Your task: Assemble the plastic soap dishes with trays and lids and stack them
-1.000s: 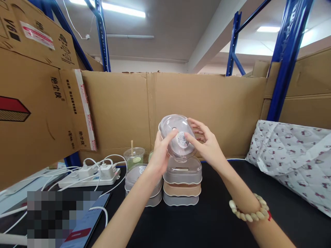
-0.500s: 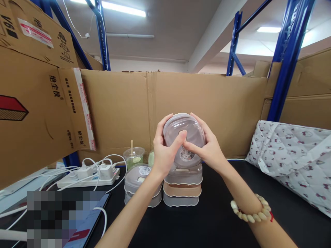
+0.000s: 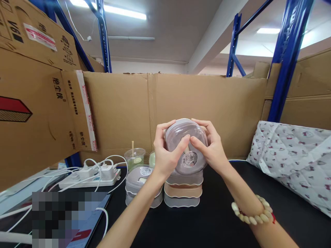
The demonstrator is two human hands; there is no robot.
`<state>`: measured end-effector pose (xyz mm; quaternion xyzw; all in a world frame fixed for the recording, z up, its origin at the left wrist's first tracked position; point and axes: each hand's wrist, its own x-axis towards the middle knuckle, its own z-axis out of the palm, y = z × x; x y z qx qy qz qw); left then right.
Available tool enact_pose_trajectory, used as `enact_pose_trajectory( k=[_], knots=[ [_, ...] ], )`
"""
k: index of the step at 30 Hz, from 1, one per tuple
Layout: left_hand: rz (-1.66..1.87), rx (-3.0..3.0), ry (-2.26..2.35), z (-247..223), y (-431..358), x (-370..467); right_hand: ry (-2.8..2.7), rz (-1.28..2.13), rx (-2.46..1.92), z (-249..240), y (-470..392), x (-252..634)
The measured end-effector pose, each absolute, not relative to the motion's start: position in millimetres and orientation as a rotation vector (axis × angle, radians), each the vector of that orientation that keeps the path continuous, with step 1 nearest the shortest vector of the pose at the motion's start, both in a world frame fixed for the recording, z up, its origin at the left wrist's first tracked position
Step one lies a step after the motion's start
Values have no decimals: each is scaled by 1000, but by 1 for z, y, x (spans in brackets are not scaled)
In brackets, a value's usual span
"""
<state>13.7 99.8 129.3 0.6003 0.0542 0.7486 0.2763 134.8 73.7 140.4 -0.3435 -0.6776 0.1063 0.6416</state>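
Observation:
Between my two hands a rounded container with a clear greyish lid [image 3: 178, 141] is held tilted, its top facing me. A round printed sticker [image 3: 190, 159] shows on that lid. My left hand [image 3: 167, 151] grips the left side, thumb on the lid's middle. My right hand [image 3: 210, 148] grips the right side, its thumb close to the left one. Directly below and behind stands a stack of similar containers [image 3: 183, 191], grey and light brown with wavy rims. Left of it sits a shorter grey stack [image 3: 134, 179], partly covered by my left forearm.
A plastic cup with a straw [image 3: 134, 158] stands behind the shorter stack. At left are a power strip [image 3: 90, 179] with chargers and white cables, and a tablet [image 3: 99, 206]. A patterned quilted bag [image 3: 292, 158] lies at right. Cardboard [image 3: 119, 110] walls the black table [image 3: 207, 224].
My hands and the held container have moved slightly down and right. My right thumb has shifted up the lid, uncovering more of the sticker. The stacks stay put.

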Motion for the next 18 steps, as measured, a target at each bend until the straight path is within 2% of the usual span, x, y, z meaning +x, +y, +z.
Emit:
enact_pose_trajectory(
  k=[5,9,13,18],
  knots=[
    [2035,1525,296,131,100,18,-1560,168,-865,140,73,132],
    [2034,1277,442,129,100,21,-1684,-176,-1091,137,68,129],
    [1905,1231,393,129,98,19,-1745,-388,-1222,136,63,127],
    [1754,1106,309,132,94,20,-1713,-473,-1224,136,63,126]
  ],
)
